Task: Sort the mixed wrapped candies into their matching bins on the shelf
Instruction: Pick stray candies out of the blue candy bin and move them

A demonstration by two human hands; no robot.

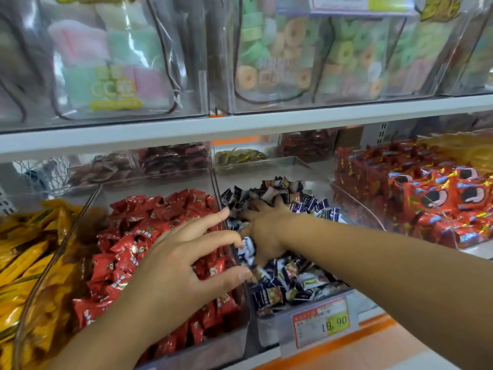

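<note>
Two clear bins stand side by side on the lower shelf. One holds red wrapped candies [149, 217], the other dark blue and white wrapped candies [282, 284]. My left hand [181, 263] hovers over the red bin with fingers spread, its fingertips reaching the clear divider [217, 188] between the bins. My right hand [266, 228] lies in the blue bin with splayed fingers pushed into the pile. A blue and white candy [246, 251] sits between the two hands; whether either hand holds it is unclear.
A bin of yellow packets [26, 249] is at the left, and red snack packs [426, 198] are at the right. A price tag [322, 321] hangs on the blue bin's front. The upper shelf edge [240, 126] carries clear bags of pastel sweets above.
</note>
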